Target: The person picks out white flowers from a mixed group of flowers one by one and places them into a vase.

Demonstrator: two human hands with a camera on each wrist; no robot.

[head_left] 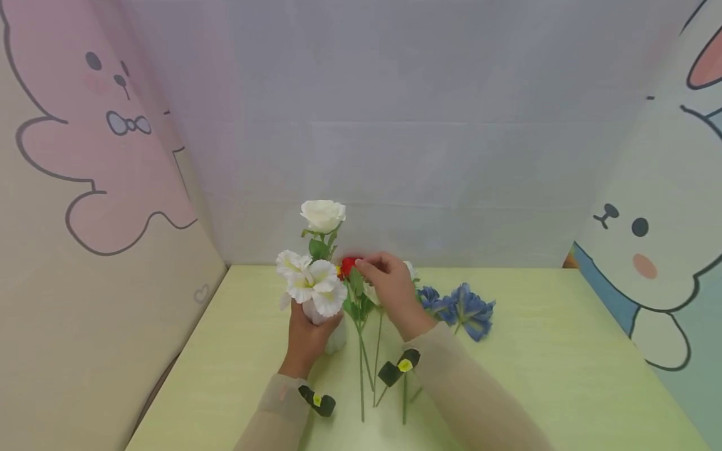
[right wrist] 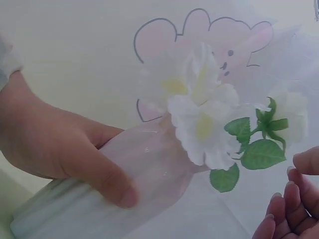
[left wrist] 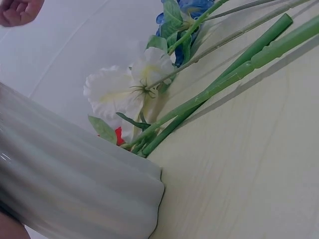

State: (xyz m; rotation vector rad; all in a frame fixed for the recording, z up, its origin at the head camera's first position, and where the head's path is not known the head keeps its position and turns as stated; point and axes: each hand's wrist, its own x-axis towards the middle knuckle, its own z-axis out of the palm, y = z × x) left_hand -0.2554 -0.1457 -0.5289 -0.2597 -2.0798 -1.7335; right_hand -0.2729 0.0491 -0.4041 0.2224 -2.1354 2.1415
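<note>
My left hand (head_left: 307, 338) grips a ribbed white vase (right wrist: 154, 169), its thumb lying along the side in the right wrist view. From the vase's mouth rise white flowers with yellow centres (head_left: 316, 285) and a taller white rose (head_left: 323, 216) with green leaves. My right hand (head_left: 395, 291) hovers to the right of these blooms, fingers loosely bent and holding nothing. Its fingertips (right wrist: 294, 174) are close below the rose in the right wrist view. In the head view they overlap a red flower (head_left: 348, 265) lying behind. The lower vase (left wrist: 84, 184) stands near the loose stems.
Blue flowers (head_left: 470, 313) lie on the pale yellow table (head_left: 541, 363), right of the right hand. Several green stems (head_left: 361, 376) point toward the front edge. Another white flower (left wrist: 114, 92) lies beside the vase. Walls with cartoon animals (head_left: 648, 250) enclose the table.
</note>
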